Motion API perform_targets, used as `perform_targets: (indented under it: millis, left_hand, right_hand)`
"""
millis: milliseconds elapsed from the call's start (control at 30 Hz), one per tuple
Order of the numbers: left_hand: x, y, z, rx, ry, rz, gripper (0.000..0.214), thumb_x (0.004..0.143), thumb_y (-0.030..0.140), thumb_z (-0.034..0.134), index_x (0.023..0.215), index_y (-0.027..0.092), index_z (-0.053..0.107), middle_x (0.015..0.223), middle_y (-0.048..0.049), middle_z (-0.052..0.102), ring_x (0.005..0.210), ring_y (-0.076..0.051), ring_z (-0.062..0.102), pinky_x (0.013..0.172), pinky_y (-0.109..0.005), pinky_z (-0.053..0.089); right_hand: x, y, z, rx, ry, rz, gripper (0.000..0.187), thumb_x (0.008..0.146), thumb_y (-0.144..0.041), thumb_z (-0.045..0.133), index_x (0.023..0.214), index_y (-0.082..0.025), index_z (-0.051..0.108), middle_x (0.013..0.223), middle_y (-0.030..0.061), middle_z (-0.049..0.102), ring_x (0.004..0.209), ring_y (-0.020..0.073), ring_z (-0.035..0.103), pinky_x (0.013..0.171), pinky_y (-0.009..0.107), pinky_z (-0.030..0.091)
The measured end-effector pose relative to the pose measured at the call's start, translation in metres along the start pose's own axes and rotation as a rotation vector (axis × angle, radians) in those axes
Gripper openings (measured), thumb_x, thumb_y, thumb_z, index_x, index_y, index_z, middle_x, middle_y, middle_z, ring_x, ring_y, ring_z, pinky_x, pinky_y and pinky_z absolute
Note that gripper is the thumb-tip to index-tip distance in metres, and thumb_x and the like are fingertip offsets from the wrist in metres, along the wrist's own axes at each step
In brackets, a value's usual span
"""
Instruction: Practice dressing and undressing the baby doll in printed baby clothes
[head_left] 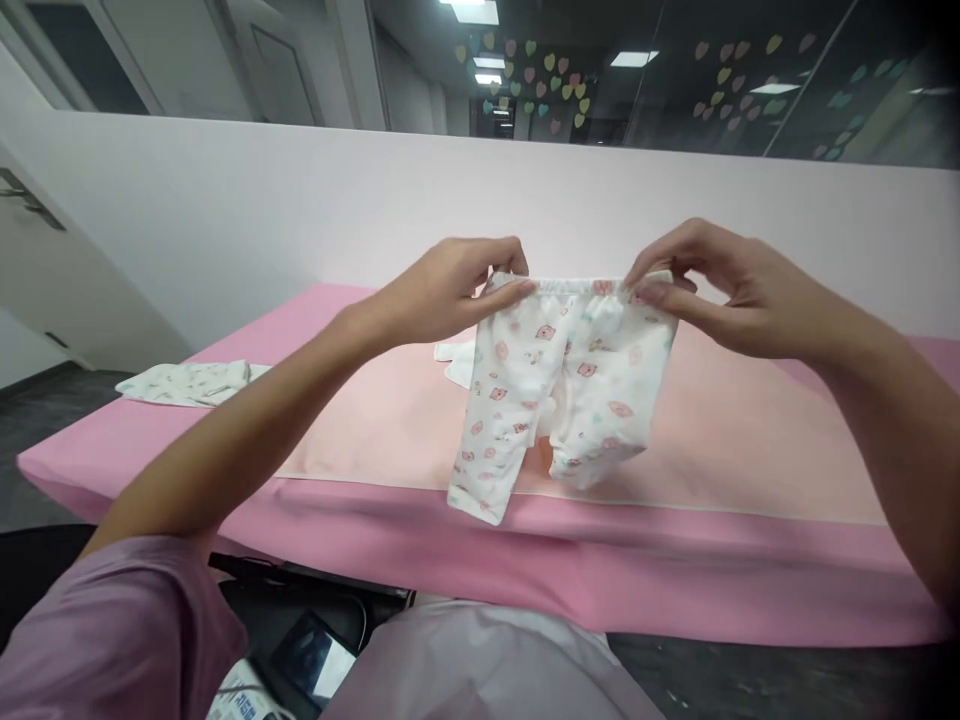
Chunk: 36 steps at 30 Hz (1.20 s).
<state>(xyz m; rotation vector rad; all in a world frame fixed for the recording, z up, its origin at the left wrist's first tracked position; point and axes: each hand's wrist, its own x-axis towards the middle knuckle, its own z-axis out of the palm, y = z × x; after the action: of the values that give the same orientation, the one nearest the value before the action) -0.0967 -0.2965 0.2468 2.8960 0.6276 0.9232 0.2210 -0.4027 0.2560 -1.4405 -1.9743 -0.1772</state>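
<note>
A pair of small white baby pants with pink and pale green prints hangs upright from its elastic waistband. My left hand pinches the waistband at its left end, thumb in front. At the right end my right hand grips the same band between thumb and fingers. The left leg hangs straight down; the right one is bunched up and looks shorter. Behind the pants, a piece of white cloth lies on the bed, mostly hidden by them.
A folded white printed garment lies on the left of the pink-covered bed. Across the bed is a peach mat. A white wall stands behind it. Below, a dark tablet-like device sits near my lap.
</note>
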Motion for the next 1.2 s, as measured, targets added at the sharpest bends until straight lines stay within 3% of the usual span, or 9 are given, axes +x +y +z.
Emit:
perform_targets:
  millis: [133, 233, 333, 433, 533, 700, 867, 1033, 1200]
  left_hand:
    - [0.018, -0.005, -0.020, 0.216, -0.009, 0.030, 0.044, 0.104, 0.056, 0.049, 0.122, 0.019, 0.065, 0.093, -0.0042, 0.062, 0.100, -0.025, 0.067, 0.090, -0.040, 0.048]
    - [0.033, -0.011, -0.022, 0.282, -0.052, 0.058, 0.043, 0.103, 0.057, 0.049, 0.106, 0.019, 0.071, 0.091, -0.0074, 0.064, 0.105, -0.031, 0.065, 0.091, -0.044, 0.049]
    - [0.050, -0.016, -0.016, 0.251, -0.059, 0.097, 0.049, 0.104, 0.060, 0.046, 0.093, 0.018, 0.069, 0.095, -0.0105, 0.062, 0.112, -0.034, 0.061, 0.094, -0.049, 0.048]
    - [0.064, -0.015, -0.008, 0.188, 0.010, 0.105, 0.049, 0.107, 0.060, 0.041, 0.095, 0.018, 0.066, 0.108, -0.0110, 0.060, 0.118, -0.034, 0.057, 0.100, -0.053, 0.046]
    - [0.075, -0.010, -0.002, 0.113, 0.020, 0.077, 0.047, 0.109, 0.056, 0.036, 0.094, 0.019, 0.062, 0.105, -0.0108, 0.060, 0.108, -0.031, 0.060, 0.095, -0.050, 0.047]
    - [0.084, -0.011, 0.001, -0.069, -0.088, -0.043, 0.039, 0.104, 0.057, 0.047, 0.102, 0.020, 0.061, 0.087, -0.0081, 0.065, 0.088, -0.026, 0.064, 0.077, -0.037, 0.047]
    - [0.084, -0.022, 0.008, -0.336, -0.040, -0.104, 0.032, 0.100, 0.050, 0.055, 0.109, 0.021, 0.063, 0.100, -0.0073, 0.070, 0.087, -0.021, 0.063, 0.074, -0.034, 0.048]
    - [0.082, -0.030, 0.016, -0.610, 0.016, -0.143, 0.032, 0.103, 0.049, 0.053, 0.111, 0.021, 0.064, 0.115, -0.0086, 0.069, 0.105, -0.023, 0.065, 0.088, -0.038, 0.052]
    - [0.079, -0.031, 0.023, -0.729, 0.082, -0.149, 0.036, 0.105, 0.056, 0.049, 0.110, 0.023, 0.063, 0.127, -0.0083, 0.064, 0.118, -0.024, 0.064, 0.098, -0.041, 0.053]
  right_hand:
    - [0.018, -0.002, -0.018, -0.086, -0.205, -0.495, 0.032, 0.107, -0.050, 0.052, 0.114, -0.033, 0.078, 0.111, -0.0025, 0.076, 0.107, 0.0168, 0.067, 0.089, 0.041, 0.050]
    - [0.030, 0.007, -0.020, -0.174, -0.126, -0.623, 0.021, 0.104, -0.045, 0.062, 0.119, -0.041, 0.077, 0.112, -0.0044, 0.078, 0.112, 0.0184, 0.068, 0.097, 0.043, 0.051]
    - [0.039, 0.015, -0.012, -0.264, 0.068, -0.692, 0.016, 0.104, -0.042, 0.065, 0.113, -0.046, 0.078, 0.107, -0.0083, 0.078, 0.116, 0.0170, 0.068, 0.107, 0.042, 0.047]
    - [0.046, 0.014, 0.002, -0.233, 0.214, -0.777, 0.008, 0.100, -0.044, 0.071, 0.104, -0.042, 0.078, 0.117, -0.0083, 0.076, 0.121, 0.0185, 0.066, 0.110, 0.040, 0.047]
    - [0.053, 0.006, 0.016, -0.134, 0.171, -0.894, 0.013, 0.097, -0.039, 0.074, 0.109, -0.034, 0.075, 0.124, -0.0013, 0.074, 0.126, 0.0246, 0.065, 0.109, 0.043, 0.051]
    - [0.070, 0.001, 0.025, 0.080, -0.110, -0.729, 0.019, 0.101, -0.036, 0.063, 0.117, -0.028, 0.069, 0.113, 0.0038, 0.075, 0.114, 0.0239, 0.069, 0.098, 0.041, 0.056]
    - [0.090, 0.002, 0.027, -0.030, -0.099, -0.462, 0.019, 0.102, -0.044, 0.060, 0.107, -0.029, 0.072, 0.098, 0.0008, 0.075, 0.095, 0.0221, 0.069, 0.088, 0.038, 0.054]
    - [0.107, -0.004, 0.034, -0.070, -0.070, -0.408, 0.023, 0.100, -0.049, 0.062, 0.101, -0.029, 0.074, 0.090, -0.0013, 0.075, 0.084, 0.0198, 0.068, 0.089, 0.038, 0.050]
    - [0.113, -0.006, 0.035, -0.055, -0.094, -0.358, 0.023, 0.095, -0.046, 0.068, 0.090, -0.024, 0.073, 0.079, -0.0016, 0.071, 0.077, 0.0182, 0.065, 0.076, 0.033, 0.048]
